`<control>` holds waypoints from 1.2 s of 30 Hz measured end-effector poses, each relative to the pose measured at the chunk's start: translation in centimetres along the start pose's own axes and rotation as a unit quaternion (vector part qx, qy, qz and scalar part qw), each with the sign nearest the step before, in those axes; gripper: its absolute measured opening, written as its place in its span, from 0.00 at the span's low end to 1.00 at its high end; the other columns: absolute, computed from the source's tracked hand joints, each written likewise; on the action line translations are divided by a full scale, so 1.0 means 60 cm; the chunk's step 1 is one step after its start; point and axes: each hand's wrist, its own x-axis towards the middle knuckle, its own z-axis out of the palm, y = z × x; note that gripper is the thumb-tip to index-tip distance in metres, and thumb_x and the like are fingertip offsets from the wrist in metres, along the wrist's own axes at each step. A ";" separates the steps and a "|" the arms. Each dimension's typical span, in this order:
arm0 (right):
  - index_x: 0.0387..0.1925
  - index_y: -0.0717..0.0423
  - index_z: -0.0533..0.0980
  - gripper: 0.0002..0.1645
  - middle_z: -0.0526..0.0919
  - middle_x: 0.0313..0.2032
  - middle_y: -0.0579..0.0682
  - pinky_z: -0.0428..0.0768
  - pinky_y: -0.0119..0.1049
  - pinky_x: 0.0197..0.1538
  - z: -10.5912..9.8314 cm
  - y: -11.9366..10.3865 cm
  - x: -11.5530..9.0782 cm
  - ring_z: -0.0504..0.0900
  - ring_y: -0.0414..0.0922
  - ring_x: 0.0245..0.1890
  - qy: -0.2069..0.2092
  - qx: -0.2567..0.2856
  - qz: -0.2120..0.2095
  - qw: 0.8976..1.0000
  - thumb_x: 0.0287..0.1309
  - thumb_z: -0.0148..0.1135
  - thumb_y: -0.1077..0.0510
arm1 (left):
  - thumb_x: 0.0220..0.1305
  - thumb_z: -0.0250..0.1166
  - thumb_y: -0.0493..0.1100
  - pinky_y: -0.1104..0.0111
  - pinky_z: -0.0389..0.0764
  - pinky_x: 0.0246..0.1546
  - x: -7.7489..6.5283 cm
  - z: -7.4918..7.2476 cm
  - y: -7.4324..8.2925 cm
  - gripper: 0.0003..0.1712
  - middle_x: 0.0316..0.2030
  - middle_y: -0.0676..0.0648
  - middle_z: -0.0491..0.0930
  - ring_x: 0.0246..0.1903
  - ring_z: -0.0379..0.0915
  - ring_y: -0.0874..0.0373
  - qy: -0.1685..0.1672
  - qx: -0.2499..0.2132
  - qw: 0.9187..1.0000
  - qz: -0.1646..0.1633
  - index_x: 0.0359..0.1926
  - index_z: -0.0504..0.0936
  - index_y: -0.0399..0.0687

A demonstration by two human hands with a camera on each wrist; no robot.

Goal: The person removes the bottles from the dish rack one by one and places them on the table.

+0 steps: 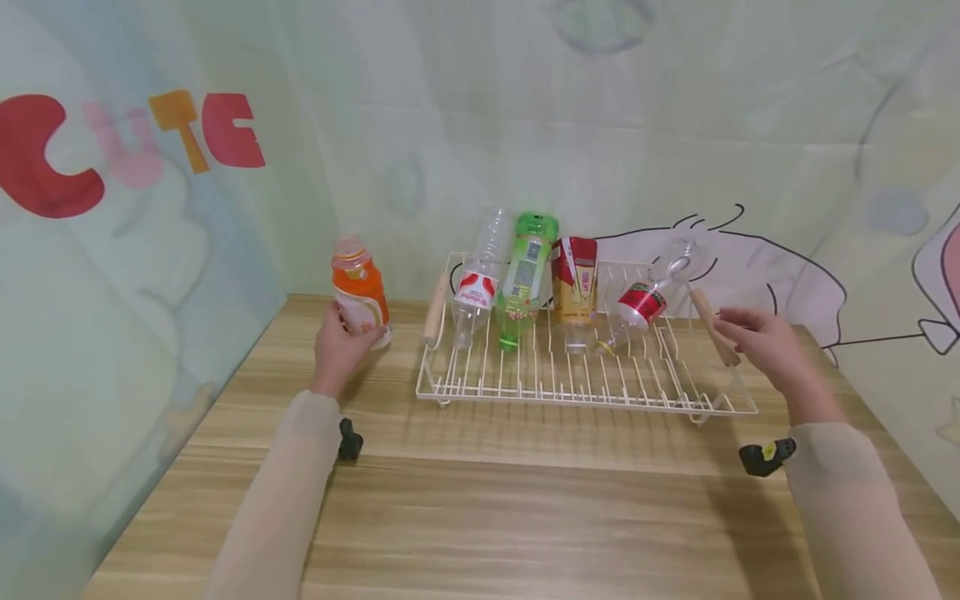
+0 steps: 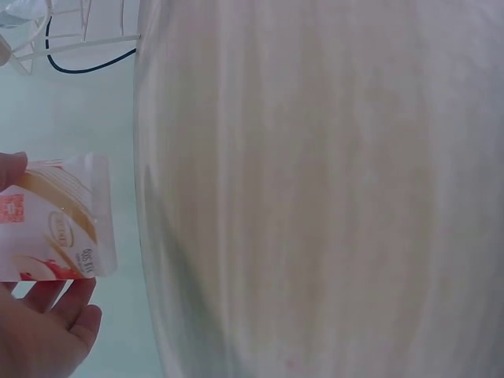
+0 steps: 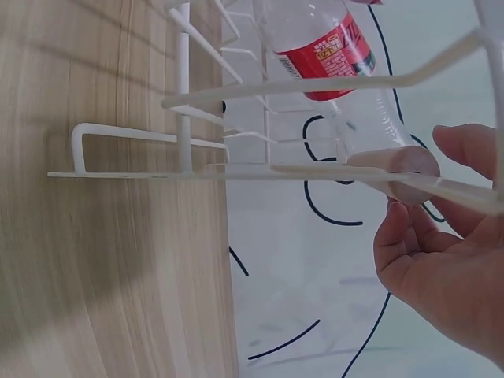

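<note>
My left hand [image 1: 341, 346] grips an orange-and-white drink bottle [image 1: 363, 292], thumb on one side and fingers on the other. The bottle leans slightly, left of the white wire rack [image 1: 555, 396]; its base [image 2: 102, 213] shows in the left wrist view. At the rack's right end, my right hand [image 1: 765, 346] is right at the wooden handle [image 1: 712, 325], with fingers loosely bent. In the right wrist view the handle's end [image 3: 413, 173] overlaps the space between thumb and fingers, and the thumb [image 3: 468, 150] shows apart from it. A clear red-labelled bottle [image 1: 641, 304] leans inside the rack near this hand.
Also leaning in the rack are a clear bottle with a red-and-white label [image 1: 477, 287], a green bottle [image 1: 525, 279] and a red-and-yellow labelled bottle [image 1: 576, 279]. A printed curtain [image 1: 420, 108] hangs close behind the wooden table [image 1: 525, 517].
</note>
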 end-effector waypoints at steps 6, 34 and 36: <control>0.68 0.69 0.58 0.40 0.67 0.61 0.71 0.70 0.56 0.55 0.003 0.004 0.000 0.69 0.60 0.54 0.005 -0.008 0.007 1.000 0.71 0.43 0.40 | 0.59 0.68 0.45 0.48 0.68 0.62 -0.003 -0.001 0.002 0.45 0.64 0.35 0.66 0.61 0.65 0.40 -0.001 -0.002 1.000 0.000 0.69 0.53 0.40; 0.68 0.70 0.57 0.39 0.70 0.55 0.70 0.68 0.60 0.53 0.007 0.019 0.003 0.70 0.56 0.49 -0.013 0.006 0.015 1.000 0.71 0.43 0.43 | 0.59 0.67 0.45 0.48 0.65 0.64 0.002 0.002 -0.010 0.46 0.65 0.33 0.65 0.63 0.63 0.39 -0.009 0.029 0.999 -0.024 0.71 0.51 0.39; 0.69 0.70 0.57 0.39 0.71 0.55 0.69 0.69 0.59 0.53 0.008 0.019 0.003 0.71 0.54 0.48 -0.012 0.006 0.016 1.000 0.71 0.44 0.42 | 0.59 0.67 0.45 0.48 0.64 0.65 0.003 0.003 -0.011 0.47 0.65 0.33 0.65 0.63 0.63 0.39 -0.011 0.031 0.999 -0.028 0.71 0.50 0.40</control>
